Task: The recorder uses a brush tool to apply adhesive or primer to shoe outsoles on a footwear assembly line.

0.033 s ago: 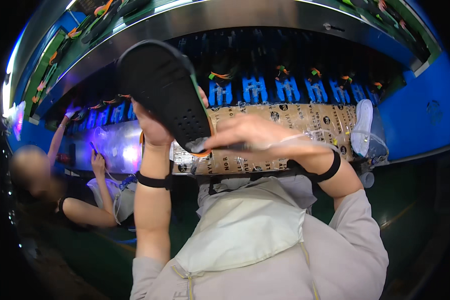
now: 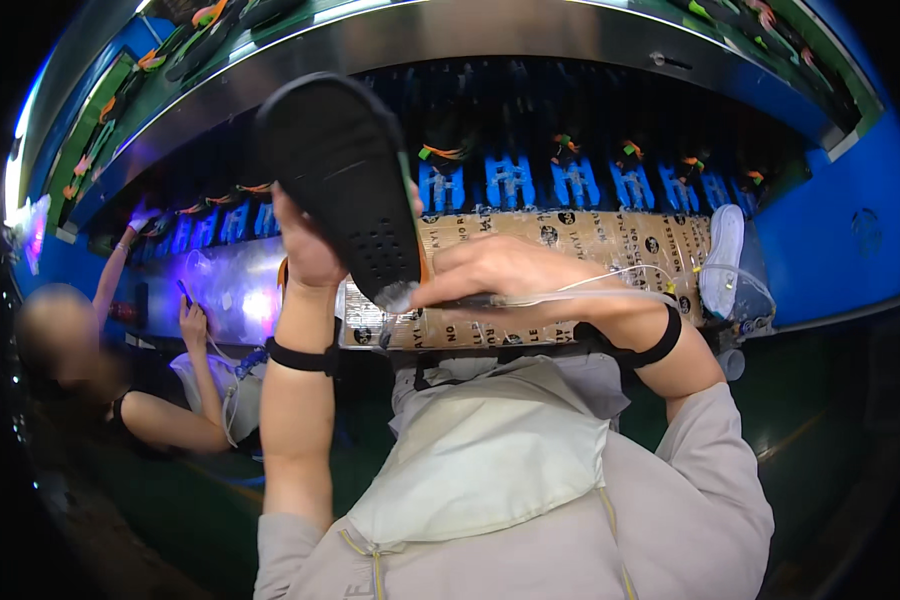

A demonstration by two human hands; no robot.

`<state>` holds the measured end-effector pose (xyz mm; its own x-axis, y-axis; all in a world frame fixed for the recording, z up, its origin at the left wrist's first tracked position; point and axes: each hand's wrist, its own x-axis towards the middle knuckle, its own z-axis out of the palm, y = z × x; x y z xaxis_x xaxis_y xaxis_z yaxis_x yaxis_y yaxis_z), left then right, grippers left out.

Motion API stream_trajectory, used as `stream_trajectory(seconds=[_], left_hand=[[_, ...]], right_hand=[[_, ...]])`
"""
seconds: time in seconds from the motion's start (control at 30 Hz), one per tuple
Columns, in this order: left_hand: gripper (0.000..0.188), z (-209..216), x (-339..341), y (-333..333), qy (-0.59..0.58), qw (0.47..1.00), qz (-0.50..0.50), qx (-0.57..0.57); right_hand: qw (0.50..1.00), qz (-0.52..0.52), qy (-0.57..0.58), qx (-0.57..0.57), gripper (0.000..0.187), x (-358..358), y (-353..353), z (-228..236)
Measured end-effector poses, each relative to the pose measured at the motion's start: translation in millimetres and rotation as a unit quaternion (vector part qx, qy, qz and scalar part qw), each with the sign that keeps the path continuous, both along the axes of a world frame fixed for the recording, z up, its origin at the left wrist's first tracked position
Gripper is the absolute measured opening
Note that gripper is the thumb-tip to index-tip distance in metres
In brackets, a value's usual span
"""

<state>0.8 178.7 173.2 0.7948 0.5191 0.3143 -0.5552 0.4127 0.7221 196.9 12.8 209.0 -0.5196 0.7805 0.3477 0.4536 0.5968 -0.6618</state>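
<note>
A black shoe sole (image 2: 335, 170), with rows of small holes at its near end and a little green and orange at its edge, is raised above the bench. My left hand (image 2: 310, 245) grips it from below and from the side, its fingers partly hidden behind it. In my right hand (image 2: 495, 268) is a slim brush (image 2: 400, 296) whose pale tip touches the sole's near end. A clear tube (image 2: 600, 285) runs from the brush along my right wrist. Both my forearms wear black bands.
Printed brown cardboard (image 2: 580, 235) covers the bench. A white shoe-shaped piece (image 2: 722, 262) stands at its right end. Behind runs a row of blue holders (image 2: 510, 180) with orange and green pieces. A co-worker (image 2: 160, 410) sits at the left with a tool in hand.
The sole has shifted slightly to the right and turned more upright in my left hand. The brush tip has moved slightly left and lower against the near end.
</note>
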Motion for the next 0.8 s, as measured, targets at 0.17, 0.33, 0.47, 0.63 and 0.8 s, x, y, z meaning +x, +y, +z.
stream_trajectory(seconds=[0.17,0.33,0.47,0.63,0.8], left_hand=[[0.082,3.0,8.0,11.3,0.138,0.99,0.011,0.032],[0.075,24.7,26.0,15.5,0.344,0.915,-0.002,0.211],[0.066,41.0,39.2,10.8,0.417,0.881,-0.028,0.221],[0.075,56.4,48.9,0.6,0.48,0.802,-0.037,0.353],[0.077,49.3,50.5,5.6,0.469,0.812,-0.064,0.342]], right_hand=[[0.994,-0.083,0.023,-0.071,0.032,2.5,8.1,9.2],[0.994,0.021,-0.09,-0.051,0.033,-2.4,6.5,17.3],[0.99,-0.069,-0.06,-0.111,0.033,-5.3,6.0,17.8],[0.998,0.019,-0.064,-0.005,0.036,-6.9,11.0,13.8],[0.991,-0.018,-0.119,0.06,0.037,-10.8,14.7,4.7]])
